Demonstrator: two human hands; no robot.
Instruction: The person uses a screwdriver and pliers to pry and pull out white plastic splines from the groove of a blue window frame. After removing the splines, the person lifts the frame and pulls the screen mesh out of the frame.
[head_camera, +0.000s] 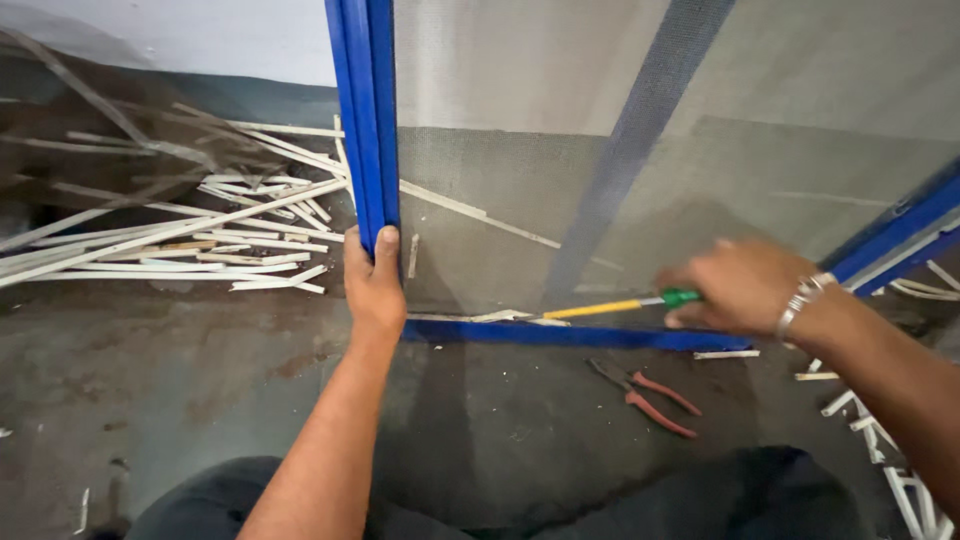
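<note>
The left hand (374, 285) is wrapped tight around the upright blue side rail (364, 120) of a screen frame, gripping it just above the frame's lower left corner, thumb up along the rail. The frame stands tilted on the stained concrete floor (180, 370), with grey mesh (520, 170) stretched across it and 1 blue bar crossing diagonally behind the mesh. The right hand (735, 288), with a metal bracelet (803, 300) at the wrist, is closed around the green handle of a screwdriver (620, 305); its yellow shaft lies nearly level, pointing left, with the tip at the mesh just above the bottom blue rail (570, 336), about midway along that rail. A thin white strip rests along the top of the bottom rail near the tip. On the floor just in front of the bottom rail, below the screwdriver, lie red-handled pliers (648, 395), touched by neither hand. A heap of white strip offcuts (190, 240) is spread over the floor beyond the frame's left side, and more white pieces (880, 450) lie by the right forearm. The person's dark-clothed knees show at the bottom edge.
</note>
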